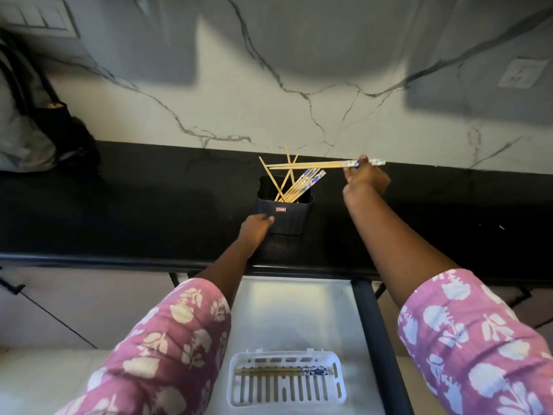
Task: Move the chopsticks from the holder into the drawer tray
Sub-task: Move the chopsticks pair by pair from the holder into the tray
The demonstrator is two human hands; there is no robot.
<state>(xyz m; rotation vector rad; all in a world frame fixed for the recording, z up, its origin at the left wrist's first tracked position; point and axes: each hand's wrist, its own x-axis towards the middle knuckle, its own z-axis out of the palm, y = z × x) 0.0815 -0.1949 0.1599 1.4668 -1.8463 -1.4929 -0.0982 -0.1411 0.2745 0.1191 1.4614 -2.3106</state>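
Observation:
A black square holder (285, 215) stands on the black counter with several wooden chopsticks (294, 184) leaning in it, some with blue patterned ends. My right hand (365, 178) pinches a pair of chopsticks (314, 165) by their patterned ends, level above the holder and pointing left. My left hand (256, 227) rests against the holder's left front side. In the open drawer (299, 310) below, a white slotted tray (287, 378) holds a pair of chopsticks (281, 371) lying crosswise.
The black counter (134, 211) runs along a marble-patterned wall. A dark bag (45, 130) sits at the far left. The drawer's dark right rail (377, 339) runs beside the tray. A wall socket (522, 73) is at upper right.

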